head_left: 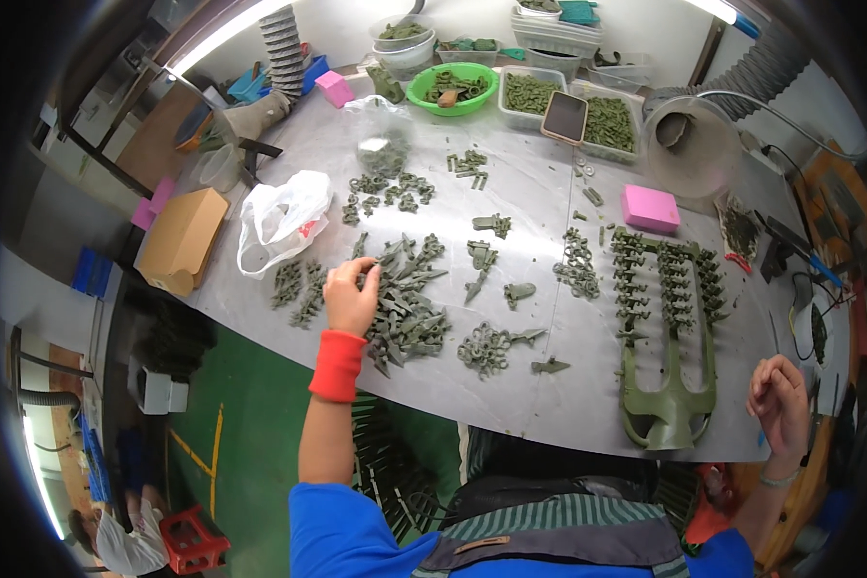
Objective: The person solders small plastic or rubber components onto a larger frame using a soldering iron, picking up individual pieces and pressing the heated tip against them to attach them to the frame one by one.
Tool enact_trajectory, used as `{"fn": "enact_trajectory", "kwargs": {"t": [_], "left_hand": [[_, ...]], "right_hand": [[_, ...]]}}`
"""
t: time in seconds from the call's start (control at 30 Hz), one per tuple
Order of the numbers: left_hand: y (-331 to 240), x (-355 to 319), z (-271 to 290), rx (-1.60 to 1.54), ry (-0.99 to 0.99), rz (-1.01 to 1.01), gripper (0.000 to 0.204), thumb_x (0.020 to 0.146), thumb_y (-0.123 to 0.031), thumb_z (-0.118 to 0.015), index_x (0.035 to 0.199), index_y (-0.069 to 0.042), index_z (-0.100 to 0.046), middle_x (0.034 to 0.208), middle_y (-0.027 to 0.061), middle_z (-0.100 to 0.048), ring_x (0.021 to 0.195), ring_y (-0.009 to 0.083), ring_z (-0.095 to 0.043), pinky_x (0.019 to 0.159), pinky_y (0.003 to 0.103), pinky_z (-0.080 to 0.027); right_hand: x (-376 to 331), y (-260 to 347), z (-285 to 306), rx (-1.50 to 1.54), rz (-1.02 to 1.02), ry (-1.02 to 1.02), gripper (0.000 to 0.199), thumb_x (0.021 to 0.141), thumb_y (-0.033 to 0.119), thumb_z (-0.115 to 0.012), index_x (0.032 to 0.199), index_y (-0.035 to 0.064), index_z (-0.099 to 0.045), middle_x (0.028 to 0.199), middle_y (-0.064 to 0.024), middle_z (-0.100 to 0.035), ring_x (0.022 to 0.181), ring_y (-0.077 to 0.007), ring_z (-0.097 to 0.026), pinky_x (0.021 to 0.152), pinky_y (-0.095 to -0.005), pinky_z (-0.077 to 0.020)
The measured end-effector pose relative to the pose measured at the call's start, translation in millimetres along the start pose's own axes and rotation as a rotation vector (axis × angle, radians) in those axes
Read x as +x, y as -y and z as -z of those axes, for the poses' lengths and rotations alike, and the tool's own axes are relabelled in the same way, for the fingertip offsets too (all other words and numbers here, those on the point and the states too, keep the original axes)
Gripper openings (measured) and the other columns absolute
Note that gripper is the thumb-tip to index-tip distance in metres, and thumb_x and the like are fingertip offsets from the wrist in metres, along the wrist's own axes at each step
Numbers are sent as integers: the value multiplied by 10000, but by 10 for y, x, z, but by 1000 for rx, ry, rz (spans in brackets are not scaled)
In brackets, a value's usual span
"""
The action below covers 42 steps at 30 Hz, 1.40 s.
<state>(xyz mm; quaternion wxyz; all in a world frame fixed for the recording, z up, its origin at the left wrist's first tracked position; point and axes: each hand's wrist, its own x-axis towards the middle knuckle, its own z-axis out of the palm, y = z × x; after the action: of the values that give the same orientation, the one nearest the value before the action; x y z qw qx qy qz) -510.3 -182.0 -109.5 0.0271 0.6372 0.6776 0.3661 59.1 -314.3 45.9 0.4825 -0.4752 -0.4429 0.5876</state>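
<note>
My left hand (pixel 352 295), in a red wristband, reaches onto a pile of dark green pointed pieces (pixel 409 323). Its fingers are closed at the pile's left edge; what they hold is hidden. My right hand (pixel 780 400) is raised by the table's right edge, fingers curled in, and I cannot make out anything in them. Left of it lies a green forked frame (pixel 669 395) with rows of small parts along its three bars. Between pile and frame are a heap of green ring-like pieces (pixel 485 349), another small cluster (pixel 577 265) and a few single parts (pixel 518 293).
A white plastic bag (pixel 284 217) and a brown cardboard box (pixel 185 241) stand at left. Behind are a bright green basin (pixel 453 69), tubs of green pieces (pixel 532 92) and a phone (pixel 564 118). A pink block (pixel 650 208) sits beyond the frame, near a wide duct mouth (pixel 692 144).
</note>
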Motion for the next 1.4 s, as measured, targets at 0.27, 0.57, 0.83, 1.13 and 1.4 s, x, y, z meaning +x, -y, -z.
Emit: {"fn": "enact_trajectory", "kwargs": {"t": [0.27, 0.57, 0.83, 1.13, 1.4], "left_hand": [[251, -33, 193, -121, 149, 56, 192, 872, -166, -655, 931, 12, -692, 813, 120, -627, 725, 220, -584, 669, 327, -445], [122, -51, 45, 45, 132, 59, 176, 856, -230, -666, 948, -80, -681, 817, 74, -610, 803, 252, -572, 724, 383, -445], [-119, -109, 211, 71, 154, 135, 175, 853, -182, -656, 1006, -106, -618, 736, 28, -547, 773, 225, -520, 721, 381, -402], [-450, -186, 220, 9, 23, -4, 291, 853, -99, -649, 1124, -42, -559, 773, 55, -451, 732, 216, -453, 726, 364, -394], [-1137, -696, 108, -247, 133, -99, 263, 841, 16, -628, 1095, -33, -581, 744, 30, -389, 620, 143, -356, 560, 275, -327]], "right_hand": [[90, -2, -29, 62, -98, -35, 156, 951, 154, -535, 911, 8, -571, 809, -74, -607, 659, -142, -573, 570, -238, -438], [-85, -32, 120, 81, -48, -73, 163, 963, 140, -508, 896, 1, -562, 790, -96, -595, 602, -135, -533, 565, -271, -470], [-14, -100, 137, 103, -46, -40, 164, 966, 153, -511, 897, 9, -546, 799, -88, -582, 600, -115, -513, 568, -265, -466], [-66, -138, 197, 122, -58, -80, 169, 969, 159, -511, 903, 9, -551, 793, -80, -579, 622, -122, -510, 576, -268, -452], [-57, -208, 81, 181, 48, -55, 463, 983, 453, -470, 1063, 2, -543, 951, -110, -595, 797, -198, -606, 719, -315, -485]]}}
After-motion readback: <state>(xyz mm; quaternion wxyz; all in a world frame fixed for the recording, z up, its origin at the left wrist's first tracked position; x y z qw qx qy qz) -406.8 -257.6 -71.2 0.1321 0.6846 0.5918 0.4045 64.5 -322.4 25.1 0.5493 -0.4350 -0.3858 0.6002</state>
